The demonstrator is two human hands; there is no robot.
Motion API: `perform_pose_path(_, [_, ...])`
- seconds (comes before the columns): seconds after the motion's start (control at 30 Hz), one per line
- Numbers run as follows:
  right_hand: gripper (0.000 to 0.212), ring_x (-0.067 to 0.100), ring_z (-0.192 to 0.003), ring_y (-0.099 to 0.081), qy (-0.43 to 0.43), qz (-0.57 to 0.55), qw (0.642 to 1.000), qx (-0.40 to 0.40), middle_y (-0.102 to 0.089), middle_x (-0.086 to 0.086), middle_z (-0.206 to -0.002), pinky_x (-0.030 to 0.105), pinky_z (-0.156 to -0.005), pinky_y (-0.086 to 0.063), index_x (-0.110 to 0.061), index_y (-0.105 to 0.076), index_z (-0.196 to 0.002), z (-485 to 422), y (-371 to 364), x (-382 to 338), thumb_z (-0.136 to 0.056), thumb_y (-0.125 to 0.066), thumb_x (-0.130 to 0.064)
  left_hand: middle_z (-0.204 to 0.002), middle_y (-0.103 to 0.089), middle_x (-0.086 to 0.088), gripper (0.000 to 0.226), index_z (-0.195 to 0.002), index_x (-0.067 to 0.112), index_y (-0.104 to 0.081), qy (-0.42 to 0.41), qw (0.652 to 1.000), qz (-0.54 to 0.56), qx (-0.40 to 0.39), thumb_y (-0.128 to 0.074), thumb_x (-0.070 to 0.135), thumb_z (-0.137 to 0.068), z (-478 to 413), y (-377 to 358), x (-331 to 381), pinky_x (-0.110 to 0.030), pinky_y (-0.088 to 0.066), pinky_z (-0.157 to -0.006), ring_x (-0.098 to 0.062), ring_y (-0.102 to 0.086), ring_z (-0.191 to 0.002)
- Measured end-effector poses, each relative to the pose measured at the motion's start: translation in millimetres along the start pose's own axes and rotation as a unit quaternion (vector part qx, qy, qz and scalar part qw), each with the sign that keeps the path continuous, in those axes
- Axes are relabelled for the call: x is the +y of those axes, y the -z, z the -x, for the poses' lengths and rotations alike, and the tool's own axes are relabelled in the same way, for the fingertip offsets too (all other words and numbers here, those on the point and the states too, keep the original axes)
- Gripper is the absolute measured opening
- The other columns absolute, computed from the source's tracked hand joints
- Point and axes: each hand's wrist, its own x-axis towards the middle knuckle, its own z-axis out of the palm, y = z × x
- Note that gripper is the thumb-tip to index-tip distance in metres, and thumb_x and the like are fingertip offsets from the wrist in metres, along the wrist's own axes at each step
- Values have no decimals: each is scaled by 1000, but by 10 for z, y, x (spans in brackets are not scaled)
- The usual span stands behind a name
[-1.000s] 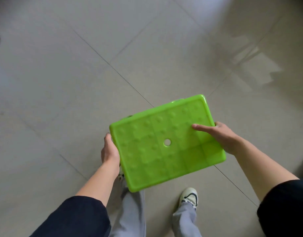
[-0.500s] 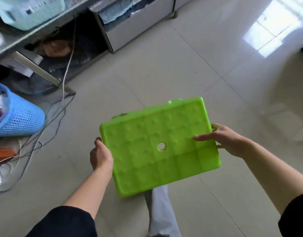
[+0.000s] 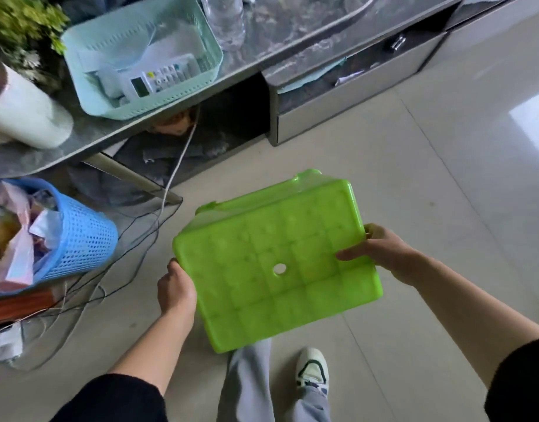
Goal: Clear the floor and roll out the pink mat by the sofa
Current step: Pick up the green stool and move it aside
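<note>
I carry a bright green plastic stool [image 3: 277, 263] above the tiled floor, its dimpled seat with a small centre hole facing me. My left hand [image 3: 175, 289] grips its left edge. My right hand [image 3: 374, 248] grips its right edge, fingers laid over the seat. The stool is tilted, and its legs point away and are mostly hidden. No pink mat or sofa is in view.
A grey table [image 3: 116, 129] with a mint basket [image 3: 140, 53] and white roll [image 3: 21, 114] stands ahead, beside an open grey drawer [image 3: 347, 95]. A blue waste basket [image 3: 79, 236] and loose cables [image 3: 122, 251] lie on the left. Bare tiles [image 3: 460, 184] stretch right.
The view has swung up from bare floor to the table and blue basket, which are closer now. Both hands have kept hold of the green stool throughout.
</note>
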Motion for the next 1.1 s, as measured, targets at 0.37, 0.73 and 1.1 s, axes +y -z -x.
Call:
perform_pose_path(0.37, [68, 38, -110, -54, -58, 109, 992, 0, -61, 21, -113, 49, -93, -50, -12, -54, -114, -1657, -734, -725, -52, -82, -3, -127, -61, -21, 57, -120, 3, -60, 135, 988, 75, -27, -32, 46, -95, -1410, -471, 466, -51, -45, -101, -37, -59, -115])
perform_pose_path(0.73, [84, 36, -117, -52, -41, 51, 998, 24, -59, 16, -123, 49, -97, -48, -26, -51, -132, -2257, -921, -995, -56, -80, -4, -113, -69, -12, 40, -95, 16, -65, 148, 983, 102, -45, -44, 50, -90, -1814, -756, 724, -37, -49, -83, -26, -64, -92])
perform_pose_path(1.1, [81, 22, -133, -36, 105, 358, 921, 109, -45, 1, -144, 45, -99, -32, -19, -32, -143, -1392, -1001, -1125, -77, -68, -48, -143, -46, -22, 55, -141, 1, -40, -176, 941, -265, -117, -55, 18, -90, -944, -576, 1182, -40, -34, -106, -36, -45, -131])
